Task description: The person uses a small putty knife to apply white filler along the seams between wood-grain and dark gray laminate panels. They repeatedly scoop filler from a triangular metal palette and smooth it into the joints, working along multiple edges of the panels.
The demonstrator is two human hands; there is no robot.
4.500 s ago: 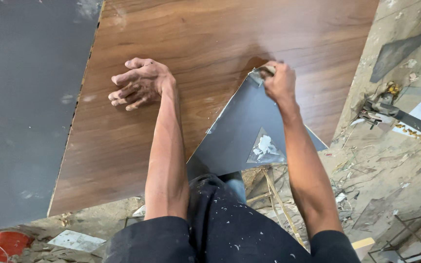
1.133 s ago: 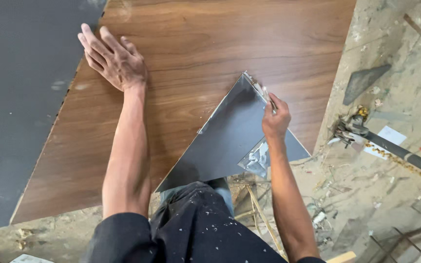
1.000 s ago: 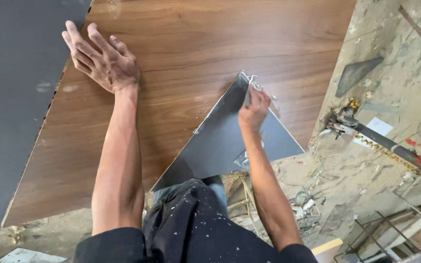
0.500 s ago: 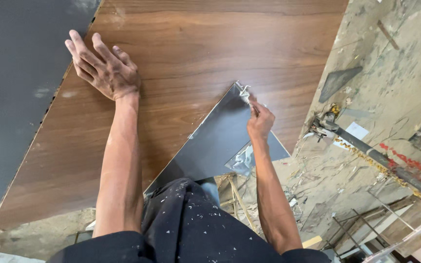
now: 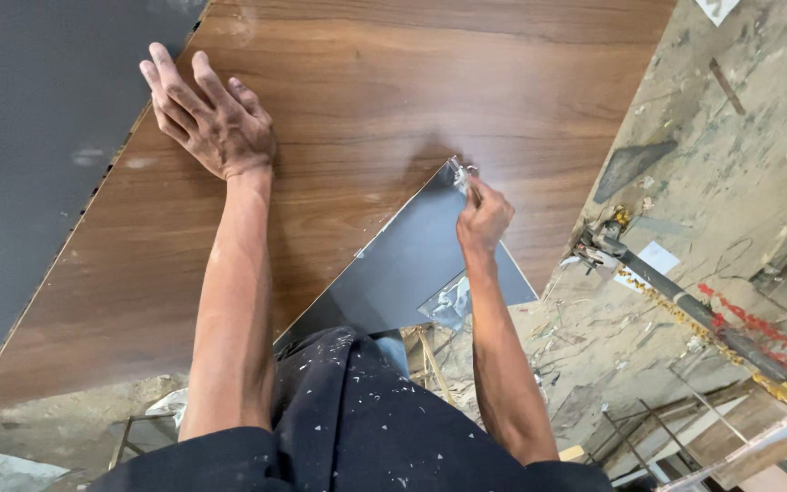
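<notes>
The left hand [image 5: 211, 114] lies flat, fingers spread, on the brown wood-grain laminate board [image 5: 366, 100] near its left edge. The right hand [image 5: 482, 217] — well apart from it — pinches a crumpled clear film strip [image 5: 459, 173] at the tip of the dark grey triangular panel [image 5: 412, 269], which rests on the board.

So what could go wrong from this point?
1. The right hand pinches the film at the apex of a dark peeled triangle; a thin strip like that may tear instead of lifting cleanly.
2. The left hand lies flat on the wood panel beside its edge; a hard pull could shift the panel.
3. Crumpled film hangs by the person's legs over debris on the floor, and might snag.
</notes>
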